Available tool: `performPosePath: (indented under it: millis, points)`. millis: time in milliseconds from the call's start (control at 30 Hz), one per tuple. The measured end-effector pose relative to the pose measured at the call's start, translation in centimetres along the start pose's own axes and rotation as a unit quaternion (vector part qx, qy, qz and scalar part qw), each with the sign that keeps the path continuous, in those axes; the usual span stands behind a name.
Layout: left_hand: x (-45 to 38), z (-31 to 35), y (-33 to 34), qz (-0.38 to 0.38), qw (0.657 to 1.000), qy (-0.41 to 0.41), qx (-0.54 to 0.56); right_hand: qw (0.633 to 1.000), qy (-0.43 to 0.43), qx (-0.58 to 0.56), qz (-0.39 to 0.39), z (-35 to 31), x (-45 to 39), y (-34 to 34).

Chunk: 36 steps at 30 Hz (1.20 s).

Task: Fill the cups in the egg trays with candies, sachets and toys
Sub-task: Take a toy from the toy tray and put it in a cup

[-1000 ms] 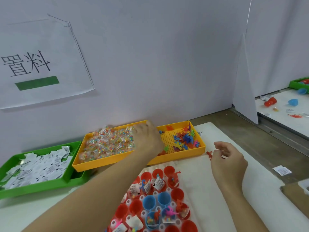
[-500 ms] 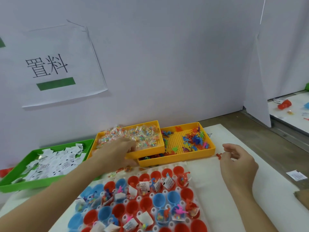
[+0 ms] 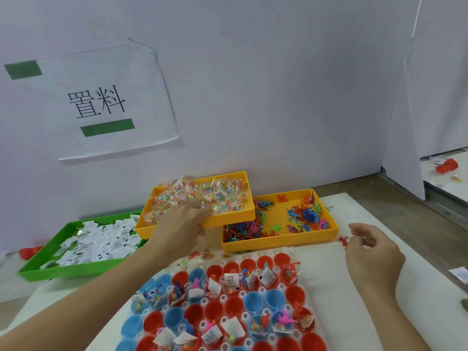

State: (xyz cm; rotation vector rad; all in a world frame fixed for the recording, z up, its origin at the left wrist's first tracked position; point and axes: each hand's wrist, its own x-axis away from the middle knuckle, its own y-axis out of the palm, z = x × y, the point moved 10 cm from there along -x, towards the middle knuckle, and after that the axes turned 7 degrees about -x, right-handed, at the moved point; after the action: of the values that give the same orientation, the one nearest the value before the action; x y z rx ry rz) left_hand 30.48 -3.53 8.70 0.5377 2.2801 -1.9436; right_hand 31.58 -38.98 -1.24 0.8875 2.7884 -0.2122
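Observation:
A white egg tray near me holds red and blue cups, several with candies, sachets and toys inside. Behind it, my left hand grips the front wall of the yellow candy tray, which sits raised and overlaps the yellow toy tray. Wrapped candies fill the raised tray. Small coloured toys lie in the other. At left, a green tray holds white sachets. My right hand hovers over the white mat, fingers loosely curled, beside a small red toy.
A few loose candies lie on the mat between the trays. A paper sign hangs on the back wall. A white divider stands at right, with a red cup beyond it. One stray sachet lies far right.
My left hand left the candy pile, took the candy tray's front edge and raised it over the toy tray. A few candies spilled onto the mat. My right hand barely moved.

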Motion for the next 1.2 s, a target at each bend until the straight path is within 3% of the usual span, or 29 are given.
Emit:
performPosePath:
  millis: [167, 233, 300, 367, 433, 533, 667, 733, 1000, 1100, 1200]
  points:
    - [0.5, -2.4, -2.0, 0.005, 1.0, -0.001, -0.022, 1.0, -0.019, -0.006, 0.008, -0.8, 0.1, -0.3]
    - [1.2, -3.5, -2.4, 0.002, 1.0, -0.006, -0.029, 0.997, -0.075, 0.011, -0.002, -2.5, 0.5, 0.0]
    - [1.9, -4.6, -2.5, -0.004, 0.999, -0.013, -0.036, 0.986, -0.159, 0.023, -0.053, -5.4, 1.1, 1.8]
    - [2.6, -5.5, -2.3, -0.014, 0.998, -0.017, -0.051, 0.963, -0.212, 0.034, -0.165, -8.2, 1.7, 6.0]
    - [3.3, -6.2, -2.2, -0.025, 0.997, -0.022, -0.064, 0.92, -0.235, 0.088, -0.301, -10.0, 2.8, 11.8]
    - [4.0, -6.9, -2.1, -0.03, 0.997, -0.04, -0.055, 0.826, -0.266, 0.204, -0.453, -11.0, 5.3, 20.2]
    - [4.4, -7.5, -1.8, -0.026, 0.997, -0.066, -0.013, 0.702, -0.278, 0.34, -0.561, -8.5, 7.9, 25.9]
    - [4.3, -7.6, -1.3, -0.024, 0.997, -0.071, -0.011, 0.666, -0.286, 0.365, -0.584, -7.5, 8.1, 26.2]
    - [3.4, -5.9, 1.0, -0.004, 0.998, -0.05, -0.03, 0.647, -0.304, 0.419, -0.56, -7.0, 2.6, 21.8]
    - [3.1, -5.5, 1.3, 0.005, 0.998, -0.044, -0.034, 0.661, -0.301, 0.437, -0.531, -7.2, 0.8, 21.0]
    - [3.0, -5.7, 1.2, 0.006, 0.998, -0.054, -0.024, 0.7, -0.306, 0.352, -0.541, -8.3, 2.9, 22.7]
